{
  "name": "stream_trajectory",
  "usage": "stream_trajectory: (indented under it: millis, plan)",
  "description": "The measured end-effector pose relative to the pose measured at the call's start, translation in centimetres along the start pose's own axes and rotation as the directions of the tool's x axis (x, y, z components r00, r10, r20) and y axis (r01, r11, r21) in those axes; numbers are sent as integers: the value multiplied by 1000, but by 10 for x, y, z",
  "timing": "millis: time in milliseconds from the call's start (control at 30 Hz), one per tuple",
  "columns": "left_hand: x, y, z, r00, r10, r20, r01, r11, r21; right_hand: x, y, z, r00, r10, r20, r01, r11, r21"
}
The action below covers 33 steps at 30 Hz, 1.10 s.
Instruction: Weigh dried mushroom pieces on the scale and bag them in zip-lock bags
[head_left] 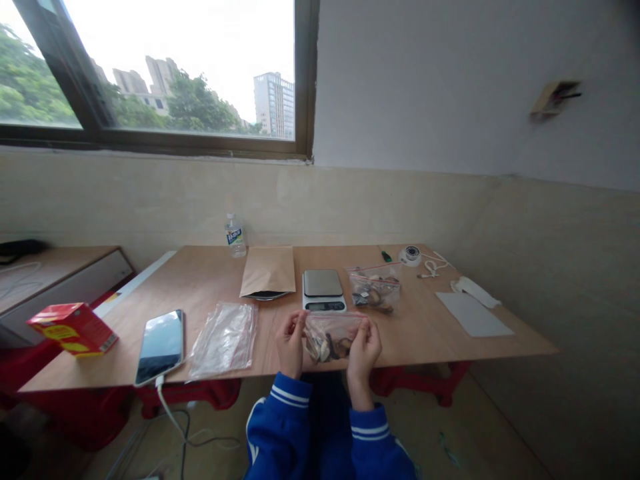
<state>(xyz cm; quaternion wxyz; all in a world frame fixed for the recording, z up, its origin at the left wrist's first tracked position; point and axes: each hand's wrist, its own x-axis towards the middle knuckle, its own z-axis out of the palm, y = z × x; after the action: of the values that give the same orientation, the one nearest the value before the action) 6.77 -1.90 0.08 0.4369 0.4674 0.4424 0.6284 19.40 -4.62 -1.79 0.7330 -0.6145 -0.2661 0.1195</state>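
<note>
Between both hands I hold a clear zip bag (327,347) with a reddish seal strip, by its top corners. Brown and pale dried pieces, perhaps mushroom slices, lie in its lower part. My left hand (291,341) pinches the left corner and my right hand (365,343) the right one. Just beyond the bag stands a kitchen scale (323,283) with a metal plate and a small display; nothing sits on the plate. Right of the scale are filled zip bags (375,287) with similar pieces. Flat, unfilled plastic bags (225,340) lie to the left.
Behind lie a brown paper bag (269,270) and a plastic bottle (235,235). Leftward are a phone (161,347) on a cable and a red box (73,329). At right are a white camera (411,255) and a white sheet (474,315). The table's front edge is close.
</note>
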Motion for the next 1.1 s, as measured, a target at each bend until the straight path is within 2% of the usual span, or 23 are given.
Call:
stream_trajectory:
  millis: [200, 300, 400, 500, 733, 933, 1100]
  plan:
    - [5, -1, -15, 996, -58, 67, 54, 997, 56, -1, 11, 3, 994, 15, 113, -17, 1000, 21]
    - [6, -7, -18, 993, -70, 99, 71, 997, -4, 3, 15, 0, 985, 8, 173, -12, 1000, 25]
    - [6, -12, -19, 987, -113, 118, 123, 990, -76, 8, 17, -2, 985, 12, 172, -15, 1000, 18]
    - [7, -17, -21, 989, -115, 94, 126, 984, -124, 11, 18, -4, 982, 0, 188, -7, 999, 35]
    - [7, -29, -25, 990, -130, 55, 138, 974, -178, 13, 18, -10, 951, -29, 306, 7, 997, 73]
    - [8, -26, -29, 990, -130, 55, 137, 977, -166, 13, 11, -12, 947, -22, 319, -17, 993, 120]
    - [8, -31, -35, 992, -110, 57, 117, 984, -135, 14, 11, -13, 941, -19, 337, -24, 992, 122]
